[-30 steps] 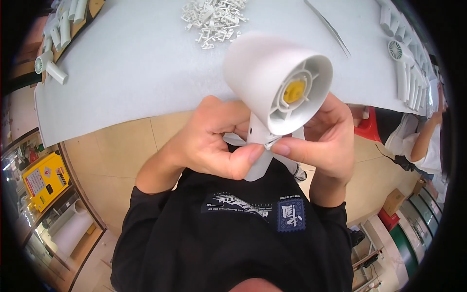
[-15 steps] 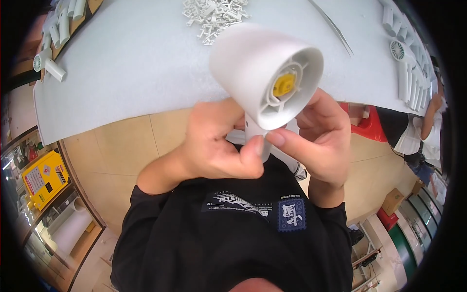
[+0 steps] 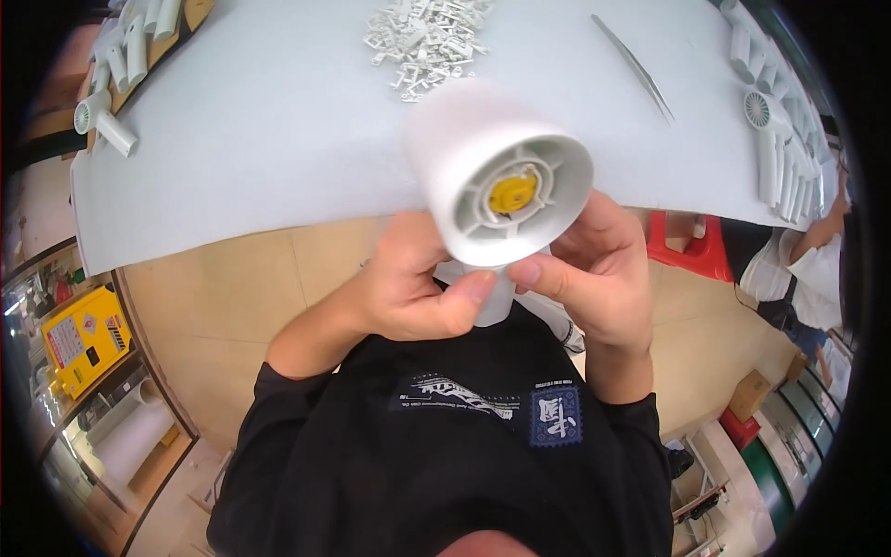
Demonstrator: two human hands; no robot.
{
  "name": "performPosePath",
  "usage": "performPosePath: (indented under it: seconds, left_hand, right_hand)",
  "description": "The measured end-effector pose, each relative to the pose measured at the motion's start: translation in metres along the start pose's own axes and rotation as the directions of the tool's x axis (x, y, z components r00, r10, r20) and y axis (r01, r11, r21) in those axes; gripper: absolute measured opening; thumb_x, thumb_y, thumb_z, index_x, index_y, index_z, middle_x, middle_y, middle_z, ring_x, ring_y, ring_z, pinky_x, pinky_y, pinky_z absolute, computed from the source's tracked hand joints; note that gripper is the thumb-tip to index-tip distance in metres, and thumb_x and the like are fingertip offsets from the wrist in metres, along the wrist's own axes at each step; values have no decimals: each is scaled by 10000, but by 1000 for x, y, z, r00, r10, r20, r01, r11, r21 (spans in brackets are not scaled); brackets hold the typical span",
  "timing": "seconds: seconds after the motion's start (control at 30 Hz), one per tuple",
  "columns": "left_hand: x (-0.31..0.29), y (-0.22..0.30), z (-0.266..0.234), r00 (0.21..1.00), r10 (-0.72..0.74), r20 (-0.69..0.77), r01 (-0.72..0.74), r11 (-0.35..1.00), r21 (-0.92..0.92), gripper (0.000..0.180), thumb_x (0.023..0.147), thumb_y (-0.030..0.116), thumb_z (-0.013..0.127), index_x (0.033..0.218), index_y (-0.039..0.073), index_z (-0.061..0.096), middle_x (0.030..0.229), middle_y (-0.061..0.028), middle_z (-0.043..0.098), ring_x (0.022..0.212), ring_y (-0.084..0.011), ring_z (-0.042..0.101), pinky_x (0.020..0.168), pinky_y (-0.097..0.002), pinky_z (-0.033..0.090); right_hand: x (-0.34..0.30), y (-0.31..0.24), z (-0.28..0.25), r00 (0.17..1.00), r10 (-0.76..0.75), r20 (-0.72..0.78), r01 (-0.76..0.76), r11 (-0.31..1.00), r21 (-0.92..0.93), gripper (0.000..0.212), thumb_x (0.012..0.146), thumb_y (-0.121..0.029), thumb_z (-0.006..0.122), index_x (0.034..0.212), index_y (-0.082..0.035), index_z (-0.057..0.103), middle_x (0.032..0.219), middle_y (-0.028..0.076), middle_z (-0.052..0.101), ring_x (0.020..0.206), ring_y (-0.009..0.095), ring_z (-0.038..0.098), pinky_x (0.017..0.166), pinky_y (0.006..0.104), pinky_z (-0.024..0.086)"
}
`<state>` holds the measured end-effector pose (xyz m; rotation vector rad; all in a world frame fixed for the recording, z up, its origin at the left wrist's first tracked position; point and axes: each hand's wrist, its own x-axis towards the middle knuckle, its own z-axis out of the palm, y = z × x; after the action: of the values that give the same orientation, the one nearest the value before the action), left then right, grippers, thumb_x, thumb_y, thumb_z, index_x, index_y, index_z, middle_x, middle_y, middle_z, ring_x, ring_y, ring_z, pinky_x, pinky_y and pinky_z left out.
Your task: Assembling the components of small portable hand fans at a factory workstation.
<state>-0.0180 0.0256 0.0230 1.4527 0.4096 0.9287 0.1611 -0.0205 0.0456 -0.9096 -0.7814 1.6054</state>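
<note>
Both my hands hold a white hair-dryer-shaped housing point(image 3: 492, 121) in front of my chest, at the table's near edge. Its round open end faces me, showing ribs, an inner ring and a yellow part point(image 3: 512, 194) in the middle. My left hand point(image 3: 404, 288) is closed on the handle from the left, thumb just below the rim. From the right, my right hand point(image 3: 603, 278) grips it with the thumb beside the left one. The fingers behind the housing are hidden.
Beyond the housing, a pile of small white plastic parts point(image 3: 429, 39) lies on the pale table point(image 3: 278, 121), with metal tweezers point(image 3: 634, 65) to its right. More white housings point(image 3: 113, 133) lie far left and far right point(image 3: 770, 139). A red stool point(image 3: 687, 246) and a person point(image 3: 807, 251) are at right.
The housing has tilted and turned, so its open end sits lower and further left and faces me more squarely. Both hands keep hold and have shifted slightly.
</note>
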Motion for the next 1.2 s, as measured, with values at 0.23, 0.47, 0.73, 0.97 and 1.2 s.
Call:
performPosePath:
  seconds: [0.23,0.47,0.73,0.97,1.2]
  left_hand:
    - [-10,-5,-17,996,-79,36,77,996,41,291,841,61,515,1116,-31,530,929,-99,632,845,-158,614,739,-307,499]
    - [-8,58,-143,804,-155,-574,343,910,235,347,916,119,558,1240,15,491,840,-66,653,686,-102,608,569,-254,496]
    - [107,104,-337,625,480,-616,640,137,756,472,822,385,627,1123,23,603,883,-177,662,820,-298,645,724,-397,496]
    - [211,96,-408,592,388,-706,789,-102,606,476,824,436,568,1082,38,611,1048,-203,642,993,-368,609,863,-453,465]
    - [256,91,-425,573,152,-805,817,-187,546,456,798,351,588,1123,34,630,1205,-213,573,1123,-330,560,942,-391,451]
  right_hand:
    - [11,12,2,999,54,-5,-54,984,-167,336,729,63,707,1047,28,607,961,83,634,861,146,596,793,296,476]
    - [4,-5,-32,960,-189,-206,118,942,-314,202,829,56,591,1025,8,590,989,95,633,834,135,579,782,271,471]
    - [-12,-51,-155,663,-615,-427,136,660,-738,128,906,-50,572,1007,22,605,969,56,620,884,108,559,796,237,447]
    - [-38,-60,-202,553,-659,-510,14,619,-785,164,909,-98,595,1022,20,607,953,40,622,890,93,557,811,228,436]
    - [-48,-65,-198,509,-556,-656,-127,706,-697,165,916,-115,589,1015,17,596,934,36,618,831,75,552,789,209,422]
